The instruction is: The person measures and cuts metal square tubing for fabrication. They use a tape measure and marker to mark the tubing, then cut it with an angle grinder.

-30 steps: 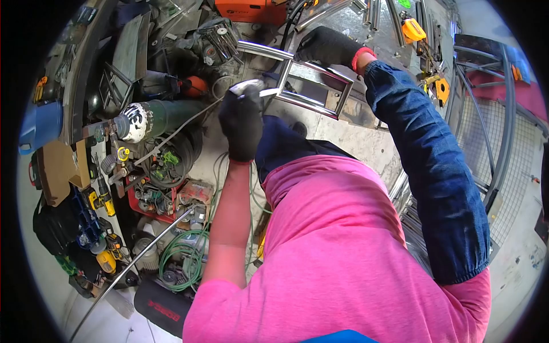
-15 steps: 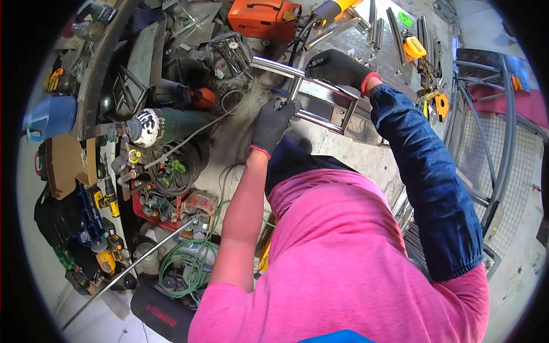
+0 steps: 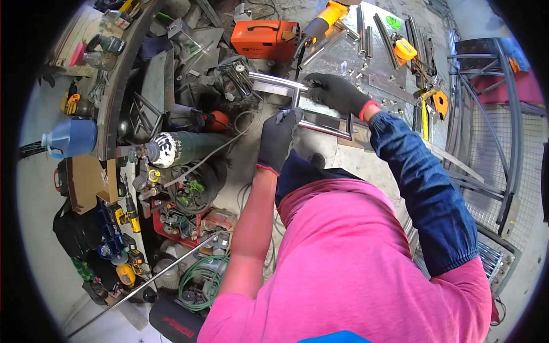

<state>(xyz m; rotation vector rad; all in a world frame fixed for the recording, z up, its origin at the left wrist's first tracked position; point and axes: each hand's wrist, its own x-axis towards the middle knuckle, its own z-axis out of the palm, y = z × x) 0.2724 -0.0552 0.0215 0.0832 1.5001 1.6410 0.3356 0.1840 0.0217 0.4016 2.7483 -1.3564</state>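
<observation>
A shiny metal tube frame (image 3: 325, 127) lies across the near edge of the metal worktable (image 3: 394, 88). My left hand (image 3: 280, 134), in a dark glove, is closed round the frame near its middle crossbar. At the far side of the frame is my right hand (image 3: 334, 91), also gloved, its fingers bent together at the upper tube beside the crossbar joint. Its fingertips touch the tube; whether they hold anything small is hidden.
An orange machine (image 3: 265, 40) and a yellow angle grinder (image 3: 326, 22) lie beyond the frame. Loose tubes (image 3: 385, 41) and a yellow tape measure (image 3: 405, 51) rest on the table. A gas cylinder (image 3: 194, 146) lies at left, near a long metal rod (image 3: 148, 282).
The view has shifted, so the surroundings appear lower and farther right on the left side. Both hands remain at the frame, the right one now nearer the crossbar joint.
</observation>
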